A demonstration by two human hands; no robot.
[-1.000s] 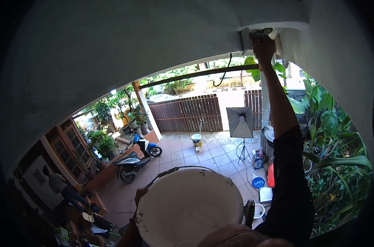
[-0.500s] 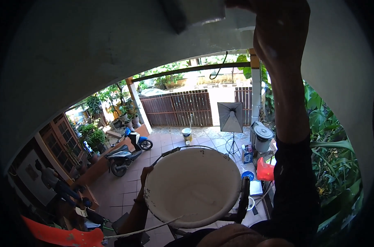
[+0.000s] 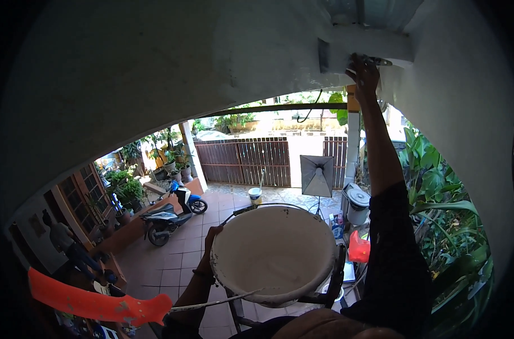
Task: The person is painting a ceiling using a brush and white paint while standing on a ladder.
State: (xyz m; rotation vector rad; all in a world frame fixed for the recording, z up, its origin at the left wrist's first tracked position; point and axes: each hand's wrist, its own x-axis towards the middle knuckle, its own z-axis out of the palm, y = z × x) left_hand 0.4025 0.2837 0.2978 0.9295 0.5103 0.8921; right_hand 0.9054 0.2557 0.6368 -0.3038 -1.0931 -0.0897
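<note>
My right hand point(image 3: 365, 74) is raised at the upper right, against the underside of the pale ceiling point(image 3: 257, 62). Its fingers are closed round a scraper point(image 3: 379, 60), partly hidden by the hand; a dark strip shows on the plaster beside it. Below, a large whitish bucket point(image 3: 274, 248) with a chipped, stained rim stands in front of me, with a pale layer at its bottom. My left hand point(image 3: 213, 233) grips the left side of its rim near the wire handle. A paint-spotted orange piece point(image 3: 98, 299) with a thin pale rod reaches toward the bucket's near rim.
A dark frame point(image 3: 339, 265) stands beneath the bucket, high above the tiled floor. Below are a motorbike point(image 3: 169, 217), a small paint bucket point(image 3: 255, 195), a lamp on a stand point(image 3: 317, 176) and a lidded bin point(image 3: 357, 203). A person point(image 3: 65, 237) is at far left; plants point(image 3: 443, 214) grow right.
My right hand has moved away from me along the ceiling with the scraper. The view has shifted, and the bucket and orange piece sit slightly farther right. My left hand stays on the rim.
</note>
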